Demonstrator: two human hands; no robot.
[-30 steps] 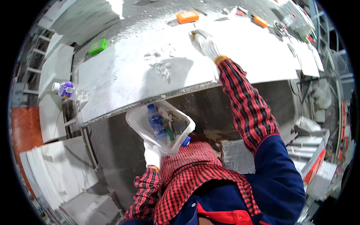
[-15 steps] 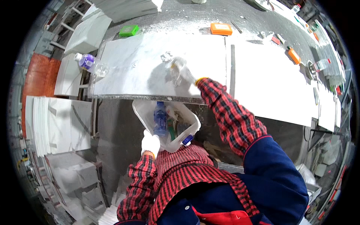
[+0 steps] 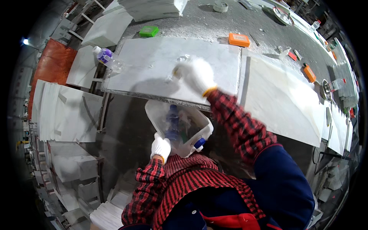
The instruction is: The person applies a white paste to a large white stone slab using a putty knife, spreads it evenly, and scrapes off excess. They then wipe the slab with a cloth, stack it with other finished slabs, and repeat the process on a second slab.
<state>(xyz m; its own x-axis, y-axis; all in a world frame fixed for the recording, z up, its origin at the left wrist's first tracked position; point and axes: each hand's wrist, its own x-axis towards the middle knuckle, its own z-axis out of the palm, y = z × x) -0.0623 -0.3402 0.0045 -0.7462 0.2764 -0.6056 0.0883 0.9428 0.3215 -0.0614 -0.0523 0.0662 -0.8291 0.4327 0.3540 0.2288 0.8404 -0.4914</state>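
My left hand [image 3: 160, 147], in a white knitted glove, grips the near left edge of a white plastic jug [image 3: 207, 132] with its side cut open and a blue cap. The jug sits against my checked apron, just below the table edge. In it lie a blue bottle [image 3: 173, 124], something green and some clear wrapping. My right hand [image 3: 196, 74], also gloved in white, is over a pale stone slab [image 3: 134, 57]. Its fingers are smeared by motion and partly hidden, so their grip is unclear. Whitish crumbs [image 3: 183, 58] lie beside its fingertips.
A clear bottle with a purple label [image 3: 105, 56] lies at the slab's left end. Green [image 3: 148, 31] and orange [image 3: 239, 40] boxes stand behind. A second slab [image 3: 281, 96] is on the right. Stacked slabs [image 3: 69, 111] stand at left.
The whole view has shifted, with things now further right and mostly lower. My right hand has moved over the slab and turned its back upward. The left hand keeps its hold on the jug.
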